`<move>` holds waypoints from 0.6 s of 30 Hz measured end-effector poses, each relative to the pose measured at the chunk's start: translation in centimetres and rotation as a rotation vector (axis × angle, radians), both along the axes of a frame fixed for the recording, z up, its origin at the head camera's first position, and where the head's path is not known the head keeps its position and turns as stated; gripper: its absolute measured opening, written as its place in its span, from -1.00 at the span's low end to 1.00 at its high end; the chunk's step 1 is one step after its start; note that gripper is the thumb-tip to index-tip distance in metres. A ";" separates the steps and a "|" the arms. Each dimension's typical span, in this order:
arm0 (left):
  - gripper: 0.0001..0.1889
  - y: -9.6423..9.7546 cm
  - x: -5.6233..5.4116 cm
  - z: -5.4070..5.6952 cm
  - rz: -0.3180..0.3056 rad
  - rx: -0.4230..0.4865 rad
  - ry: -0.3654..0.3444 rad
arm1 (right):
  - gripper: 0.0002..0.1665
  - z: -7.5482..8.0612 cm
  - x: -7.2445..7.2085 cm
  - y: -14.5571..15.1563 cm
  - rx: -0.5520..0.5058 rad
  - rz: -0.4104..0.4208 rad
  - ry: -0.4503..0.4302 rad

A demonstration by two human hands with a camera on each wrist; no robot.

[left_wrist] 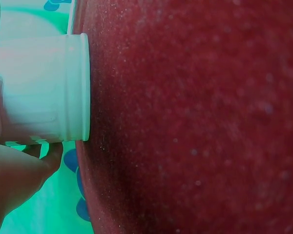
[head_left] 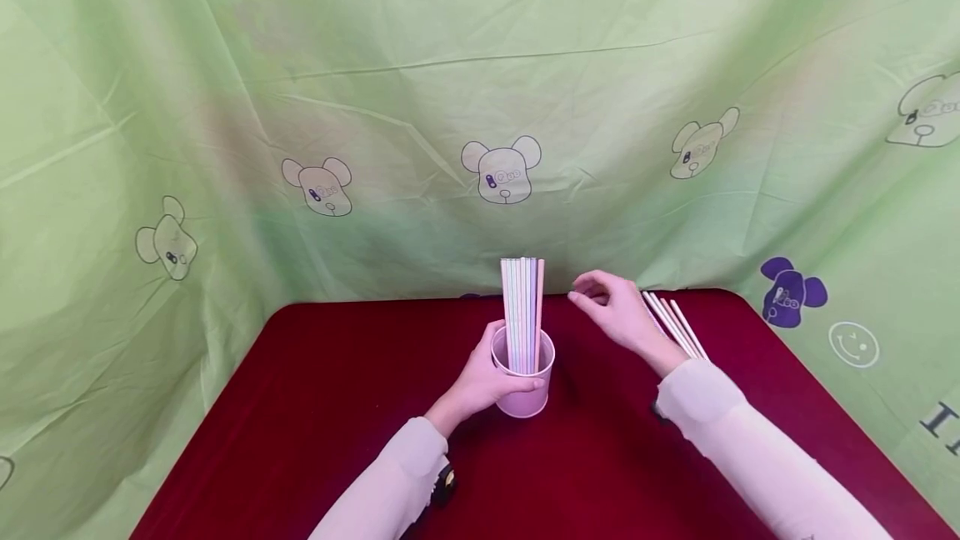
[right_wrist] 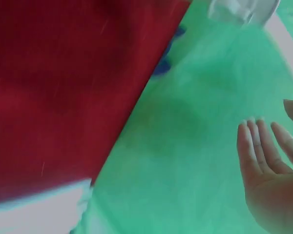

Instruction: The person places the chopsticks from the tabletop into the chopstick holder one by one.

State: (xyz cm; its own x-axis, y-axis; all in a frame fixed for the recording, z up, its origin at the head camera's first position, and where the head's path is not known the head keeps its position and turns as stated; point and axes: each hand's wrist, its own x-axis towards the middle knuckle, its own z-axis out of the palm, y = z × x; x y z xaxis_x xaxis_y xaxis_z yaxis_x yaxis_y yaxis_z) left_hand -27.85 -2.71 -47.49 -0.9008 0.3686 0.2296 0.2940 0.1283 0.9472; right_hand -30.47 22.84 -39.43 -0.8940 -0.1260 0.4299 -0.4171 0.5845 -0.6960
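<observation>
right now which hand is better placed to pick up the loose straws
Probably the right hand: it's empty and close to the loose straws, while the left hand grips the cup.

Pink is noted on the cup [head_left: 522, 405], pastels on the straws [head_left: 522, 307], deep red on the table [head_left: 345, 407]; pale and purple bear heads [head_left: 505, 182] are printed on the green backdrop [head_left: 405, 15].

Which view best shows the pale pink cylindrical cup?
Head: the pink cup shows rim to base, partly behind the bare left hand. Left wrist crops out its rim; right wrist apparently shows only a blurred part at top.
</observation>
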 end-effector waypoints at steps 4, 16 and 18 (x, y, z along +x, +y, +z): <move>0.02 0.0 -0.1 0.1 0.004 0.010 -0.010 | -0.73 0.3 -0.6 3.4 0.118 -0.041 0.025; 0.02 -0.1 -0.2 0.2 -0.010 -0.012 0.000 | -0.78 -2.9 -2.3 13.5 0.379 -0.209 -0.003; 0.03 -0.1 -0.1 0.2 -0.013 -0.012 -0.004 | -0.78 -3.6 -2.3 14.7 0.416 -0.223 -0.040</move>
State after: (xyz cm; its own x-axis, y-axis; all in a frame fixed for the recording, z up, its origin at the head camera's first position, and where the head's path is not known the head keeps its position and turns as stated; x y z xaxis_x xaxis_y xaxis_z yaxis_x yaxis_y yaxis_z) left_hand -27.95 -2.82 -47.28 -0.8968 0.3830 0.2214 0.2920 0.1363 0.9467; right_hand -32.78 37.58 -43.07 -0.9336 -0.0838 0.3485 -0.2279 0.8893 -0.3966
